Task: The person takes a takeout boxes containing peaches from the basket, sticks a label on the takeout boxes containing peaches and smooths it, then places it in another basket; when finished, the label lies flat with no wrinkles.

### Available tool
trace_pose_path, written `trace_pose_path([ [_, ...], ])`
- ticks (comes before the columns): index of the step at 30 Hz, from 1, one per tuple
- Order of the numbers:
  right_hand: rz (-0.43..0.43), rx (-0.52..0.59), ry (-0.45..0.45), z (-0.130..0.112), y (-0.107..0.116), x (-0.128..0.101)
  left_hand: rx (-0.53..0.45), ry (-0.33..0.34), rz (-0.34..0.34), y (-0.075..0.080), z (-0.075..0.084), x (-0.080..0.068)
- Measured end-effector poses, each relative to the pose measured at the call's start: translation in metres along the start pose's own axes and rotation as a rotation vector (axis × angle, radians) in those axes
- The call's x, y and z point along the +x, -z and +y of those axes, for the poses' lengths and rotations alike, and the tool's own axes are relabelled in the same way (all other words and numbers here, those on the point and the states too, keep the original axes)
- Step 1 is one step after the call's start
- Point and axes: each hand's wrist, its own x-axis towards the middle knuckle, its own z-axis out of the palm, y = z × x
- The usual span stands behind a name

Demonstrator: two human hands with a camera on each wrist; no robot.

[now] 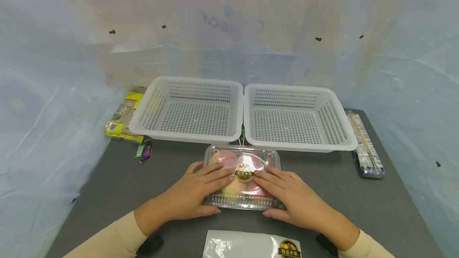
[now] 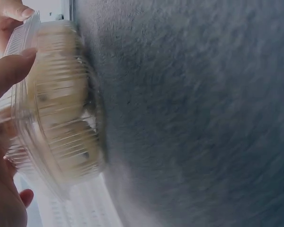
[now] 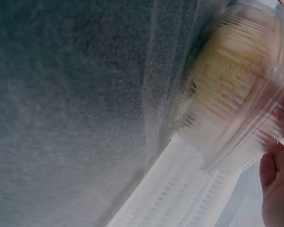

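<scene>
A clear plastic clamshell box [image 1: 229, 200] lies on the grey table with its lid down. Round pink and yellowish fruits [image 2: 61, 85] show through its wall, and a black and gold round label [image 1: 244, 172] sits on the lid. My left hand [image 1: 195, 191] rests on the left part of the lid, fingers stretched across it and thumb at the near edge. From the other side, my right hand [image 1: 295, 196] lies on the lid's right part with straight fingers, its thumb by the near right corner. The fingertips of both hands come close to the label.
Behind the box stand two white perforated baskets, one left [image 1: 195, 116] and one right [image 1: 287, 124]. A yellow-edged bag [image 1: 123, 118] and small wrapped sweets [image 1: 146, 151] lie at left. A long dark packet [image 1: 365, 146] lies at right. Nearest me is a white labelled bag [image 1: 247, 244].
</scene>
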Motion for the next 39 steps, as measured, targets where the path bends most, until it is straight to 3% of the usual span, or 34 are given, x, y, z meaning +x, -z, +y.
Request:
trace_pose_path([
  [6, 0.043, 0.169, -0.076, 0.003, -0.003, -0.013, -0.127, 0.004, 0.151, -0.009, -0.009, -0.011],
  [8, 0.079, 0.226, -0.128, 0.004, -0.005, -0.017, -0.206, 0.025, 0.248, -0.008, -0.013, -0.015],
  [11, 0.156, 0.327, -0.243, 0.006, -0.009, -0.022, -0.372, 0.06, 0.462, -0.004, -0.023, -0.018],
  [13, 0.202, 0.428, -0.336, 0.009, -0.011, -0.023, -0.539, 0.084, 0.618, -0.002, -0.031, -0.021],
  [16, 0.227, 0.678, -0.475, 0.014, -0.012, -0.021, -0.908, 0.115, 0.804, -0.001, -0.043, -0.027],
  [20, 0.199, 1.066, -0.657, 0.02, -0.01, -0.016, -1.392, 0.235, 0.938, -0.002, -0.053, -0.037],
  [22, 0.185, 1.207, -0.727, 0.021, -0.01, -0.012, -1.566, 0.311, 0.992, -0.004, -0.056, -0.04],
  [24, 0.18, 1.298, -0.762, 0.022, -0.011, -0.008, -1.731, 0.336, 1.052, -0.005, -0.058, -0.041],
  [27, 0.177, 1.358, -0.793, 0.023, -0.015, -0.003, -1.926, 0.31, 1.147, -0.006, -0.059, -0.041],
  [31, 0.169, 1.385, -0.838, 0.022, -0.021, 0.003, -2.104, 0.241, 1.238, -0.005, -0.064, -0.039],
  [34, 0.178, 1.409, -0.873, 0.022, -0.024, 0.006, -2.179, 0.236, 1.307, 0.0, -0.068, -0.038],
  [39, 0.222, 1.446, -0.906, 0.024, -0.027, 0.008, -2.278, 0.228, 1.483, 0.011, -0.078, -0.04],
])
